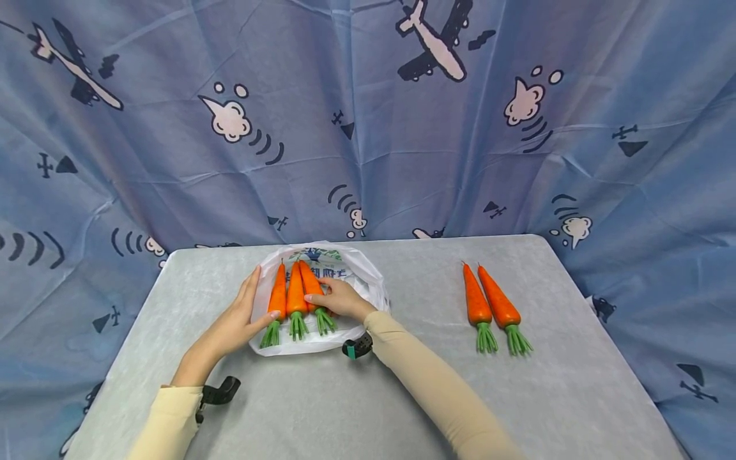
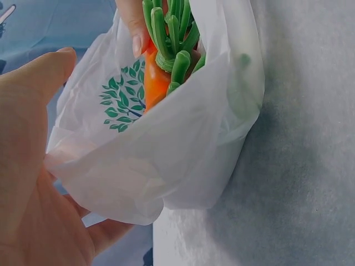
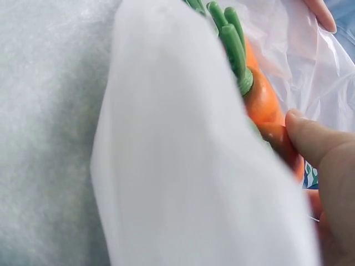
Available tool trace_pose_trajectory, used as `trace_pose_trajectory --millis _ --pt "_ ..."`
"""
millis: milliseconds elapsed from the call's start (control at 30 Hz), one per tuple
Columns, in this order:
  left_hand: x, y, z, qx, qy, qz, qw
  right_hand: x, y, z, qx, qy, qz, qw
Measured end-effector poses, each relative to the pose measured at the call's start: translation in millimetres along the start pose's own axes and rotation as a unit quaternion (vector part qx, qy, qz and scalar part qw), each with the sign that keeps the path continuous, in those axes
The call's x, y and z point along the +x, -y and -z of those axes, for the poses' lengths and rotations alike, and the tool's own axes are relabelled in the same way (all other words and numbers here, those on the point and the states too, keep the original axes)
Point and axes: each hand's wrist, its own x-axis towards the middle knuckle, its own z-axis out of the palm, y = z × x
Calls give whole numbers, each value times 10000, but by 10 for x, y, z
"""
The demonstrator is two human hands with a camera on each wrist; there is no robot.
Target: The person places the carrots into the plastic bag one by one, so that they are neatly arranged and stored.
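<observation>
A white plastic bag (image 1: 368, 281) lies with its mouth spread open, printed with a leafy tree and blue lettering. Inside it, three orange carrots with green stems are side by side: a left carrot (image 1: 278, 295), a middle carrot (image 1: 296, 297) and a right carrot (image 1: 311, 282). My right hand (image 1: 343, 299) reaches in from the right and pinches the right carrot between thumb and fingers. My left hand (image 1: 230, 326) rests along the bag's left side, fingers extended against the outside of the plastic and thumb spread toward the left carrot.
Two more carrots, one (image 1: 475, 300) beside the other (image 1: 501, 303), lie on the right part of the grey table (image 1: 425, 383). A blue curtain (image 1: 368, 128) with printed airplanes hangs behind the table's back edge. A dark wrist camera (image 1: 221, 391) juts from the left wrist.
</observation>
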Motion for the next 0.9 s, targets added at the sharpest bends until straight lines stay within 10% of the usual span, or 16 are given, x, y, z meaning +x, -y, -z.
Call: trace_pose_trajectory --millis 900 --pt "-7 13 3 -27 44 93 9999 -7 12 -28 -133 30 28 9999"
